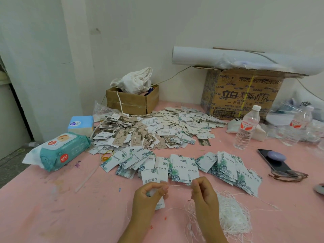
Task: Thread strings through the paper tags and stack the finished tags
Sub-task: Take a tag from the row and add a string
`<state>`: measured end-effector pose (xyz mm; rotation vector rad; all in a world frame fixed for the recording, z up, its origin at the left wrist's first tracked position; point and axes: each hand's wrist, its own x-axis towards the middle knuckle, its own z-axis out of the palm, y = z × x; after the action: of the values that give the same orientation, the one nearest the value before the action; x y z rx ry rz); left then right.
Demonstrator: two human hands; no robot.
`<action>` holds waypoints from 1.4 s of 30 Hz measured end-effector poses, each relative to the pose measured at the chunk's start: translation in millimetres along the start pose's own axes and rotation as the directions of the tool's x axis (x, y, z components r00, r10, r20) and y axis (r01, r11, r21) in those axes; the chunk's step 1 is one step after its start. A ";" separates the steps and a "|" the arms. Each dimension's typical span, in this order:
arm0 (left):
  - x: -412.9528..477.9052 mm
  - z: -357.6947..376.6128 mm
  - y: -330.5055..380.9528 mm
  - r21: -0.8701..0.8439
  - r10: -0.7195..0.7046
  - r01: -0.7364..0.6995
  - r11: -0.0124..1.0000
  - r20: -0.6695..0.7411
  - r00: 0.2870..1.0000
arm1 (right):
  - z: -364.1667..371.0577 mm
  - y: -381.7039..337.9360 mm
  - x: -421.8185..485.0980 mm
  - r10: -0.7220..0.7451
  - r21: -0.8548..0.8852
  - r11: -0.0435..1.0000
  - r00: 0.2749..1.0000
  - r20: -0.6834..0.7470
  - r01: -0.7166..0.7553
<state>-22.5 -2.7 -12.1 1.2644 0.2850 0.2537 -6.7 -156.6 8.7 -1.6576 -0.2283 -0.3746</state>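
My left hand (149,195) pinches a white paper tag (159,204) with a green leaf print, held just above the pink table (70,207). My right hand (201,192) pinches a thin white string (177,185) that runs taut across to the tag at my left fingertips. A tangled bundle of white strings (233,216) lies on the table right of my right hand. Beyond my hands, leaf-print tags (182,167) are spread in overlapping rows. Farther back sits a large heap of tags (157,127), several with strings through them.
A wet-wipes pack (61,151) and a blue tissue box (81,124) lie at the left. Two cardboard boxes (133,100) (242,95) stand against the wall. Two water bottles (247,127) (296,127), a phone (275,162) and glasses (287,175) are at the right.
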 end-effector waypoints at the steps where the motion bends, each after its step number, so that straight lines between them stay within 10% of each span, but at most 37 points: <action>1: 0.5 -1.6 1.0 -0.024 -0.008 0.008 1.000 -0.029 1.000 | -0.7 0.3 1.0 0.009 0.008 1.000 1.000 -0.024 -0.009; 8: -0.6 -2.8 2.5 -0.033 -0.017 0.017 0.999 -0.025 1.000 | -11.2 11.8 10.5 0.170 0.245 0.961 0.972 -0.164 -0.127; 12: -3.4 1.0 -2.4 0.088 -0.004 -0.006 0.996 0.109 0.994 | -7.9 6.7 12.7 0.324 0.626 0.736 0.946 0.007 -0.257; 17: -4.8 2.0 -1.3 0.138 0.019 -0.041 0.990 0.153 0.988 | -1.6 13.0 0.4 0.031 0.047 0.998 0.993 0.115 -0.037; 22: -5.9 1.4 1.3 0.234 0.097 -0.140 0.962 0.185 0.978 | 3.9 11.7 -2.7 -0.219 -0.275 0.915 0.937 0.273 0.295; 42: -7.4 -0.8 2.6 0.160 0.028 -0.077 0.984 0.292 0.956 | 5.2 17.0 -1.6 -0.253 -0.281 0.915 0.955 0.157 0.289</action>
<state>-29.7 -3.9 -9.2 1.4595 0.0215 0.0883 -1.4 -153.5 -8.1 -1.9581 -0.5148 -0.5435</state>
